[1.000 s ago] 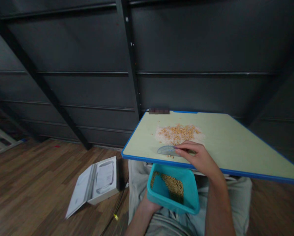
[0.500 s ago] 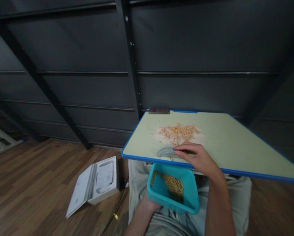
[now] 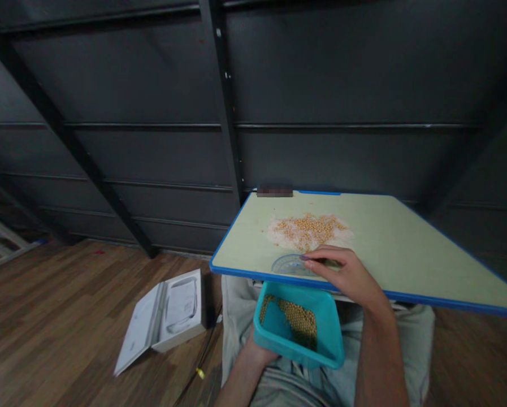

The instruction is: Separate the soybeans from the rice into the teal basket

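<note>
Protractor (image 3: pixel 286 264) shifted closer to edge of surface (image 3: pixel 406 249), pinched by right hand (image 3: pixel 345 273), jutting leftward, left hand (image 3: pixel 258 349) holding turquoise bin (image 3: pixel 298 353)

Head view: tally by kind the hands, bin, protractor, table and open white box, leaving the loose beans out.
Hands: 2 (left hand, right hand)
Turquoise bin: 1
Clear protractor: 1
Blue-edged table: 1
Open white box: 1
Total: 6

Dark panelled wall (image 3: pixel 342 73). Brown wood-plank floor (image 3: pixel 45 316). Open white box (image 3: pixel 168 322) on floor, lid folded out to left. Dark cable (image 3: pixel 209 342) near box, yellow tie (image 3: pixel 200 373) on it. White frame (image 3: pixel 7 233) at far left. Small red scrap (image 3: pixel 99 252) near wall.
</note>
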The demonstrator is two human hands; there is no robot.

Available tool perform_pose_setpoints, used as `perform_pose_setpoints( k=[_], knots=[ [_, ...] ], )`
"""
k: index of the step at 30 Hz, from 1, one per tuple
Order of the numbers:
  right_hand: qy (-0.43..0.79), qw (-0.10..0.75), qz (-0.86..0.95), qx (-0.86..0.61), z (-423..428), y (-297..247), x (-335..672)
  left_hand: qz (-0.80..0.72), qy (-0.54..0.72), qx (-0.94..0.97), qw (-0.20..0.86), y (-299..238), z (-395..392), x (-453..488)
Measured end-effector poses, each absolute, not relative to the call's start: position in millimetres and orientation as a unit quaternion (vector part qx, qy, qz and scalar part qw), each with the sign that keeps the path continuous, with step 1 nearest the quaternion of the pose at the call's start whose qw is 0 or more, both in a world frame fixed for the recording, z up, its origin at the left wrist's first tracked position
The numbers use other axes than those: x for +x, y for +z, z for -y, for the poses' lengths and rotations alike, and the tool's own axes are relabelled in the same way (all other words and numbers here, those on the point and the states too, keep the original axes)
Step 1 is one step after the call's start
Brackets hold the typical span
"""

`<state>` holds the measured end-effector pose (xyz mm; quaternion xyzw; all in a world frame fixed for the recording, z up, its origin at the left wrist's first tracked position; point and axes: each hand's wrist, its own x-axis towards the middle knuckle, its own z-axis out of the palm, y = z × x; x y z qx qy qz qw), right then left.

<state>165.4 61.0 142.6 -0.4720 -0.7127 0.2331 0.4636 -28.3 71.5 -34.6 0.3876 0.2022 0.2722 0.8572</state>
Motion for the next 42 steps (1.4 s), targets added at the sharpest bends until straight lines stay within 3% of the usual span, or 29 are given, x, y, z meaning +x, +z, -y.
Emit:
perform_pose_setpoints(
  k=[9,26,34,42],
  knots=[
    [0.180,0.489,0.676,-0.521,-50.0,142.5,193.3,-0.284,0.313,0.175,0.889,-56.6,-70.1,-45.8],
    [0.239,0.435,0.688,-0.530,-29.6,144.9,214.0,-0.122,0.314,0.250,0.908,-71.0,-73.6,-45.2],
    [0.261,0.425,0.691,-0.524,-38.5,147.6,196.9,-0.231,0.297,0.185,0.908,-82.8,-78.3,-47.4],
    [0.265,0.433,0.669,-0.543,-50.0,139.0,187.7,-0.132,0.314,0.235,0.910,-94.2,-80.2,-47.2]
  ],
)
